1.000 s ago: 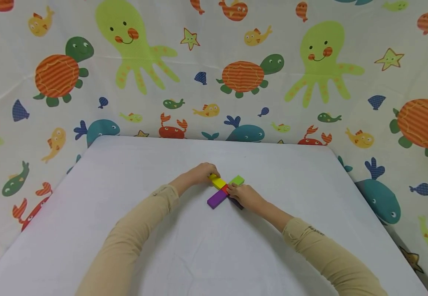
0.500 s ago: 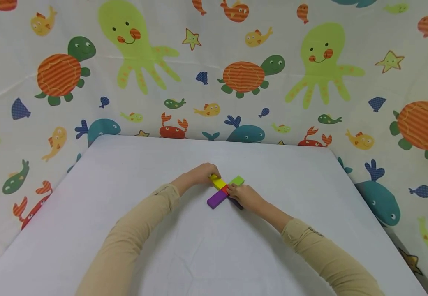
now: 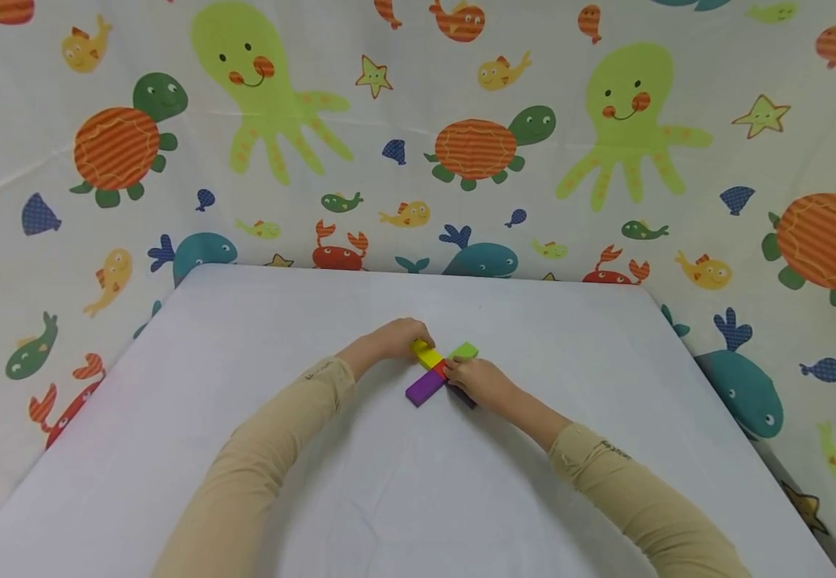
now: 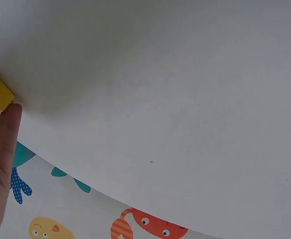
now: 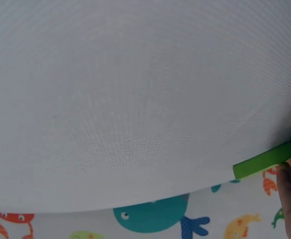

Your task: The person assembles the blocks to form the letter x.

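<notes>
Several coloured wooden-looking blocks form a cross on the white table point(image 3: 360, 482). A small red block point(image 3: 440, 370) sits at its centre, partly covered by fingertips. My left hand point(image 3: 399, 338) pinches the outer end of the yellow block point(image 3: 428, 356); in the left wrist view fingers point(image 4: 8, 124) touch that end. My right hand point(image 3: 486, 383) covers most of the dark blue block point(image 3: 464, 397) and grips it near the centre; the thumb is hidden in the right wrist view. Beside its fingers lies the green block point(image 3: 465, 351). A purple block point(image 3: 426, 388) points toward me, untouched.
A white cloth with printed sea animals point(image 3: 475, 148) hangs behind the table and along both sides. The table's far edge point(image 3: 418, 274) lies beyond the blocks. Both forearms in tan sleeves point(image 3: 266, 449) reach in from the near side.
Both hands stay nearly in place. The left hand and the yellow block shift very slightly to the right; the cross otherwise looks the same.
</notes>
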`<state>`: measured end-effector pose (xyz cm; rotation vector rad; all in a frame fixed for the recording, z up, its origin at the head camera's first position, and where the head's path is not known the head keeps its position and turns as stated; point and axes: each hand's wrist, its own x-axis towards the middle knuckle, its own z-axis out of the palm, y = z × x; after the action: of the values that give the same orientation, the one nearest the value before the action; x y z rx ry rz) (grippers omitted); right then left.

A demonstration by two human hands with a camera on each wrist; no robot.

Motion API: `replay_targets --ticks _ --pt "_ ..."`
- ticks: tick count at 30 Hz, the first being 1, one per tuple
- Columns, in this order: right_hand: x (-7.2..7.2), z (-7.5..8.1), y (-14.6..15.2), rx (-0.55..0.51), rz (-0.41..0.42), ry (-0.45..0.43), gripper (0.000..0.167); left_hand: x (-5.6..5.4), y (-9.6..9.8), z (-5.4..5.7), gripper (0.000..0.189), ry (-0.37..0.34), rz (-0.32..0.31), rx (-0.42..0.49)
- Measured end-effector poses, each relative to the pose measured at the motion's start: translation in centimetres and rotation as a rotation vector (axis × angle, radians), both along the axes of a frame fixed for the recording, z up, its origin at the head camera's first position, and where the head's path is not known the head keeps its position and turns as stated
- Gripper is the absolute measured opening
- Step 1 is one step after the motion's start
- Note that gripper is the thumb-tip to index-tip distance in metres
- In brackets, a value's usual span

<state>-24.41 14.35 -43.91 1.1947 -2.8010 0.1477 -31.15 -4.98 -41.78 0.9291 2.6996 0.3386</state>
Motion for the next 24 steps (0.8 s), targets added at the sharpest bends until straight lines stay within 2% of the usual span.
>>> replay_targets --ticks 8,12,18,24 --pt "-0.31 0.59 -0.10 0.023 0.026 0.016 0.024 0.00 -0.02 0.45 0.038 -0.020 0.016 -0.005" --pt "-0.48 0.55 -0.07 0.000 0.028 0.007 0.023 0.08 0.03 0.53 0.040 -0.030 0.010 0.021" --pt "-0.47 0.09 -0.18 -0.072 -0.007 -0.015 0.024 0.34 0.11 0.31 0.041 -0.069 0.012 0.071" --pt "-0.10 -0.21 -0.21 -0.196 -0.079 -0.051 0.021 0.51 -0.09 -0.01 0.040 -0.067 0.014 0.096"
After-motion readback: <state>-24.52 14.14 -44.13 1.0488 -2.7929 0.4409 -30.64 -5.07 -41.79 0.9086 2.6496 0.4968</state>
